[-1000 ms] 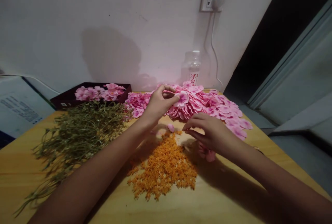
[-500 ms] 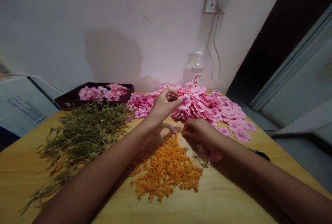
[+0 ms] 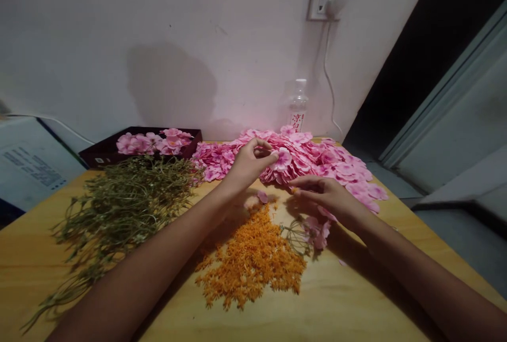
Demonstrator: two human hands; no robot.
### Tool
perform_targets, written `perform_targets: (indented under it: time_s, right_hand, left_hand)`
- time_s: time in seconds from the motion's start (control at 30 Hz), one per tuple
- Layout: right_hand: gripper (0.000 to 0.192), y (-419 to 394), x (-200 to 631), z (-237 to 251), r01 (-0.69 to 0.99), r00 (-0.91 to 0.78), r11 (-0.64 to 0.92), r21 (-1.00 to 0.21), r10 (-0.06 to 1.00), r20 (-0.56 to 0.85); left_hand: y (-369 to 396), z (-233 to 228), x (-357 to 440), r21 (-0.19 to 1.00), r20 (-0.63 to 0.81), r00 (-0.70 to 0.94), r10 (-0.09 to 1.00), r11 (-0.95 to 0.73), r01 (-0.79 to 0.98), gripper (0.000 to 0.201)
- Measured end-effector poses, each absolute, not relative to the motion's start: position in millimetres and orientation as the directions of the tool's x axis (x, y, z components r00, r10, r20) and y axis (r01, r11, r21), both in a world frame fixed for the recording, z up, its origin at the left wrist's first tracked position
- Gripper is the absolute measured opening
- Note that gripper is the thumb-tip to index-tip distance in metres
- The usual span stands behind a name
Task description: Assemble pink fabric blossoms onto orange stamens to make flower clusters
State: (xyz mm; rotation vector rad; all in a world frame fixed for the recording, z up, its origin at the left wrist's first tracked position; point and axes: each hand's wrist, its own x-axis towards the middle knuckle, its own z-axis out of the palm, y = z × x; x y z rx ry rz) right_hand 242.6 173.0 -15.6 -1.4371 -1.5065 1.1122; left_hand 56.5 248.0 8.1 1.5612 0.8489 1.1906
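Between the thumb and forefinger of my left hand [image 3: 250, 165] is a pink artificial flower [image 3: 282, 159], its face turned toward me. My right hand [image 3: 327, 193] is just below and to the right, pinching a small orange flower centre [image 3: 294, 190] at its fingertips. Behind both hands rises a heap of pink petal pieces [image 3: 336, 165]. Nearer to me lies a pile of loose orange flower centres [image 3: 253, 263]. Beside it, under my right wrist, rest a few thin green stems [image 3: 295, 236] and a finished-looking pink bloom [image 3: 317, 234].
Left of my arm spreads a tangle of green stems [image 3: 127, 199]. Behind it stands a dark box [image 3: 97, 157] with pink flowers in it. A clear bottle [image 3: 298, 107] stands against the wall, below a socket with a plug [image 3: 336, 4].
My right hand has risen from beside the orange pile, now with an orange flower centre at its fingertips. My left hand keeps hold of the pink flower, almost unmoved.
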Motion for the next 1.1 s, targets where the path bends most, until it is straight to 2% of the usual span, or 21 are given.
perform_targets:
  time_s: [0.1, 0.27, 0.33, 0.43, 0.63, 0.97, 1.1]
  right_hand:
    - [0.023, 172.0, 243.1, -11.7, 0.216, -0.057, 0.034, -0.976, 0.998, 0.022]
    - [0.024, 169.6, 242.0, -3.9, -0.066, 0.057, 0.018, -0.998, 0.998, 0.014]
    - [0.024, 169.2, 243.4, -1.9, -0.102, 0.113, 0.053, -0.993, 0.993, 0.042]
    - [0.023, 169.7, 246.9, -1.5, -0.045, 0.135, 0.129, -0.991, 0.983, 0.122]
    - [0.015, 168.9, 245.6, -1.6, 0.219, 0.106, 0.335, -0.916, 0.925, 0.364]
    - [0.016, 169.2, 236.9, -1.0, 0.113, 0.090, 0.298, -0.948, 0.947, 0.308]
    - [0.014, 168.6, 236.2, -1.2, 0.123, 0.096, 0.307, -0.944, 0.943, 0.319]
  left_hand:
    - [246.6, 8.1, 57.0, 0.955, 0.289, 0.297, 0.910, -0.294, -0.029, 0.026]
    - [241.8, 5.0, 59.5, 0.962, 0.265, 0.319, 0.910, -0.274, -0.017, 0.025]
    - [238.3, 4.0, 61.2, 0.967, 0.246, 0.320, 0.915, -0.253, -0.020, 0.025]
    - [231.4, 5.6, 64.1, 0.977, 0.210, 0.347, 0.914, -0.206, -0.047, 0.025]
    - [219.0, 12.8, 69.2, 0.989, 0.142, 0.376, 0.916, -0.142, -0.027, 0.020]
    - [207.7, 20.1, 76.6, 0.986, 0.148, 0.403, 0.903, -0.103, -0.132, 0.017]
    - [206.6, 19.8, 77.2, 0.985, 0.141, 0.400, 0.906, -0.089, -0.147, 0.018]
